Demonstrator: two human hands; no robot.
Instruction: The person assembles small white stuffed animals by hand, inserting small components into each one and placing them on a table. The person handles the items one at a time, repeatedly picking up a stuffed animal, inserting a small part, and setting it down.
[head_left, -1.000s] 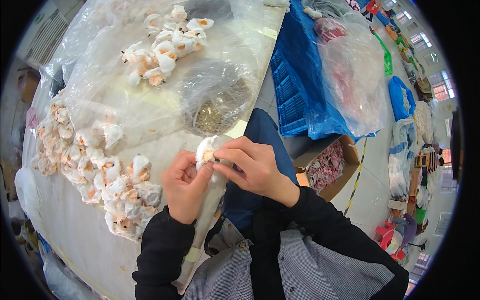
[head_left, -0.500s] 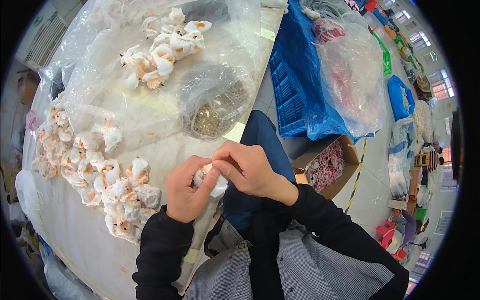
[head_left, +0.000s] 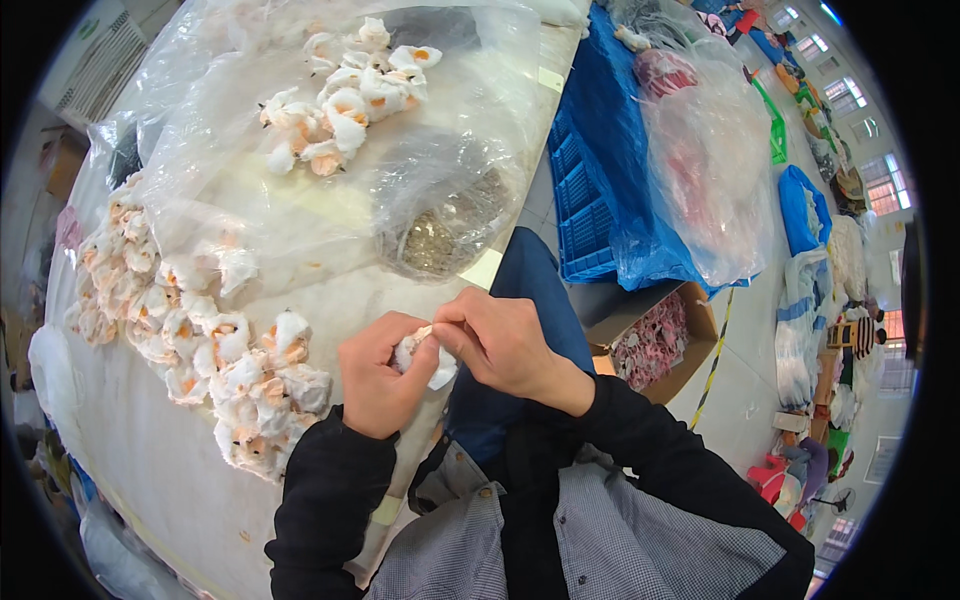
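Note:
A small white plush piece with a peach-coloured edge is held over the table's near edge. My left hand is closed round it, with the thumb pressed on top. My right hand pinches the upper edge of the same piece, its fingertips touching the left thumb. What lies between the pinched fingertips is too small to make out. Left of my hands, a heap of similar white and peach plush pieces spreads over the white table.
Clear plastic sheeting covers the far table, with more plush pieces on it. Near it lies a clear bag of small greyish grains. To the right stand a blue crate with plastic bags and a cardboard box of pink scraps.
The view has shifted slightly, so the table things appear a little further right. Both hands keep their hold on the plush piece, with only slight finger movement.

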